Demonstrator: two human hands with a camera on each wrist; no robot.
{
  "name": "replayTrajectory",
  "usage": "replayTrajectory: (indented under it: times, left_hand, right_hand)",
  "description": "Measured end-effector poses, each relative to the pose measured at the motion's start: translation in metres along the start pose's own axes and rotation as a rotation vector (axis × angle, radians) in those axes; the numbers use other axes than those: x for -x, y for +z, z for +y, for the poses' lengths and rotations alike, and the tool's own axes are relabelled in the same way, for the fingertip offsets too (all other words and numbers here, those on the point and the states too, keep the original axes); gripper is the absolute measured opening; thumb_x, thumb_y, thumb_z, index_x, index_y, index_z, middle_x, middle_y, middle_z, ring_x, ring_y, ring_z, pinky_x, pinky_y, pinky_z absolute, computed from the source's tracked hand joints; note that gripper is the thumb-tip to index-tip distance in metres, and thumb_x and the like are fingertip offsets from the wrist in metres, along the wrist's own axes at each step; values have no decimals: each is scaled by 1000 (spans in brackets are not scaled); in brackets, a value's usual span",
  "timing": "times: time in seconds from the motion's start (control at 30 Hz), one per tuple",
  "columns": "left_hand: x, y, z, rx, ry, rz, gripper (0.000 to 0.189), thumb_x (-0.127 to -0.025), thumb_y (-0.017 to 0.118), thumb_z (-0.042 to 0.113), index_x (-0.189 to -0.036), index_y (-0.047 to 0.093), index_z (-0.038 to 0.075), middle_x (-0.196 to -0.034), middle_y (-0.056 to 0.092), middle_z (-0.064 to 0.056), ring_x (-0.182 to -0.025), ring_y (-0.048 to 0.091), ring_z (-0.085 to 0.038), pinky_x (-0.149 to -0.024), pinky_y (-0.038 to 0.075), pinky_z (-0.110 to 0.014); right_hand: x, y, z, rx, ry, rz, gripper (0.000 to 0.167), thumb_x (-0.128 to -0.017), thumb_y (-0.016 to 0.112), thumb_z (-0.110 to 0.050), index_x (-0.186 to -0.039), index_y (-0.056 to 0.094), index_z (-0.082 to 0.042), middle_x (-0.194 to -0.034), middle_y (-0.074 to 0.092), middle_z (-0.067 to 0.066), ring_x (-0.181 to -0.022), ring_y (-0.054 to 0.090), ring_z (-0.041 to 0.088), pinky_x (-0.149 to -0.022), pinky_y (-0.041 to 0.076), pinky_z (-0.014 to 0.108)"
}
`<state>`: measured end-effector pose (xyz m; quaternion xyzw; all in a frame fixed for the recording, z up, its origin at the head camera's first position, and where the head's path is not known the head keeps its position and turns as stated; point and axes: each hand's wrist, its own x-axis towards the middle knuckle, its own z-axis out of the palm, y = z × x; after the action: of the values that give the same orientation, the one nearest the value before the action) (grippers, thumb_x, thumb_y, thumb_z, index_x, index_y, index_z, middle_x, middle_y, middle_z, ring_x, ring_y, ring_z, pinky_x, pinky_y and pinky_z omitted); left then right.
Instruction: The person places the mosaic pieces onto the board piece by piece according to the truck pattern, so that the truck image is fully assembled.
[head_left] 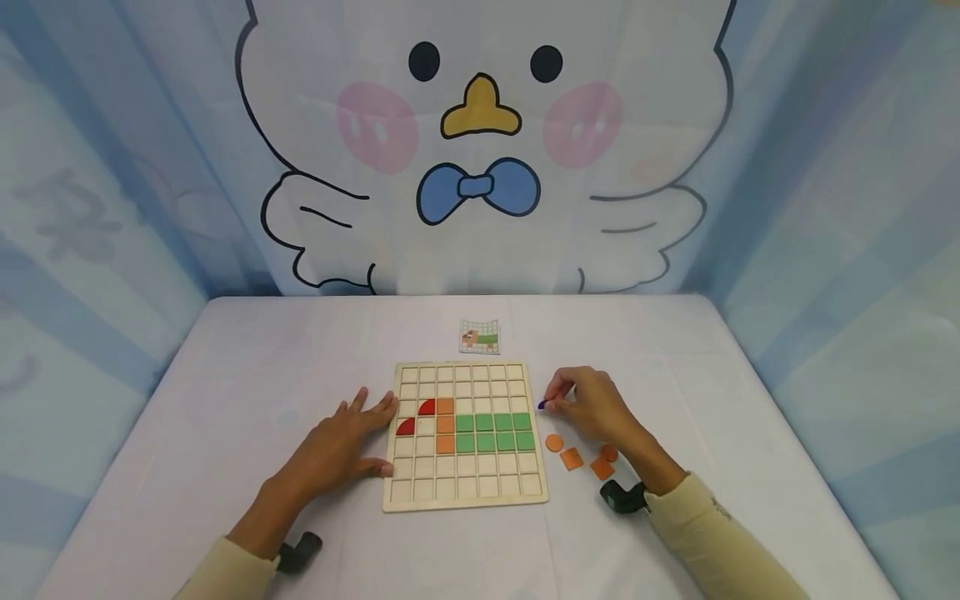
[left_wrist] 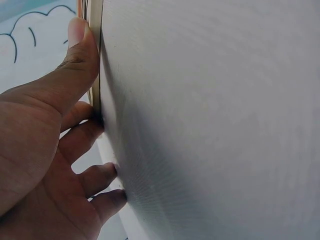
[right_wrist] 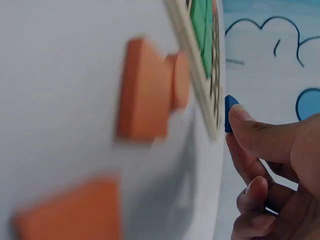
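A wooden grid board (head_left: 465,492) lies flat on the white table, with red quarter-round pieces (head_left: 406,427), a column of orange squares (head_left: 446,424) and two rows of green squares (head_left: 485,442) set in its cells. My left hand (head_left: 337,446) rests at the board's left edge, fingers spread, thumb and fingertips touching the rim. Just off the right edge, my right hand (head_left: 592,404) pinches a small blue piece (right_wrist: 228,114) between thumb and finger. Its full shape is partly covered by the fingertips.
Loose orange squares (head_left: 572,458) and orange discs (head_left: 554,442) lie right of the board, below the right hand. A small picture card (head_left: 480,337) with a gridded pattern lies beyond the board's far edge. A printed curtain (head_left: 480,250) hangs behind the table.
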<state>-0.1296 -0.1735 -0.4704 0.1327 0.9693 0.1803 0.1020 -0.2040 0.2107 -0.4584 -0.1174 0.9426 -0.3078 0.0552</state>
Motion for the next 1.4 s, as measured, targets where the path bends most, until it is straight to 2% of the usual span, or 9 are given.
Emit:
replayTrajectory:
  times: [0.1,0.2,0.4,0.63,0.9,1.13,1.4]
  left_hand:
    - [-1,1,-2,-1,6,0,104,-77,93,42,-164,42,16,-170,40,-8,-159,28,-52,-116,38,-75]
    - [-2,2,-4,0,13,1,104,-76,93,42,-164,42,15,-170,40,-8,-160,27,-51,-117,37,-76]
    - [-3,2,-5,9,2,-1,106,-76,93,41,-164,40,16,-171,38,-8,-160,25,-51,-117,36,-76]
    - [-2,1,-4,10,-1,-12,105,-76,92,43,-164,41,17,-171,39,-8,-158,27,-54,-114,38,-78]
    - [-2,-1,-5,10,21,-6,104,-76,92,43,-164,42,16,-170,39,-8,-158,28,-54,-114,39,-78]
    - [-1,-1,-6,16,48,12,103,-77,92,42,-163,43,13,-169,41,-9,-157,31,-54,-113,40,-78]
    - [-1,-1,-6,6,67,23,103,-77,91,43,-162,44,12,-169,42,-10,-157,31,-53,-112,41,-77]
  right_hand:
    - [-6,6,-18,-21,-70,-19,15,-88,88,-17,-85,74,-22,-81,70,-7,-70,49,15,-65,39,26]
    - [-11,14,-38,-47,-103,-49,15,-88,88,-18,-84,74,-23,-80,70,-9,-67,48,15,-63,39,27]
    - [-18,35,-72,-75,-176,-97,17,-88,87,-16,-83,73,-24,-79,70,-12,-72,56,11,-71,44,29]
    - [-24,59,-99,-70,-279,-140,17,-89,88,-19,-83,73,-24,-80,70,-15,-82,64,6,-80,52,31]
    - [-31,82,-118,-9,-303,-177,14,-89,88,-21,-85,74,-22,-79,70,-12,-74,59,3,-68,48,24]
    - [-35,98,-123,10,-290,-178,16,-89,87,-16,-84,73,-21,-77,68,-12,-69,57,2,-62,47,21]
    - [-33,99,-131,74,-294,-192,15,-91,86,-16,-83,75,-23,-75,66,-13,-69,56,3,-61,46,21]
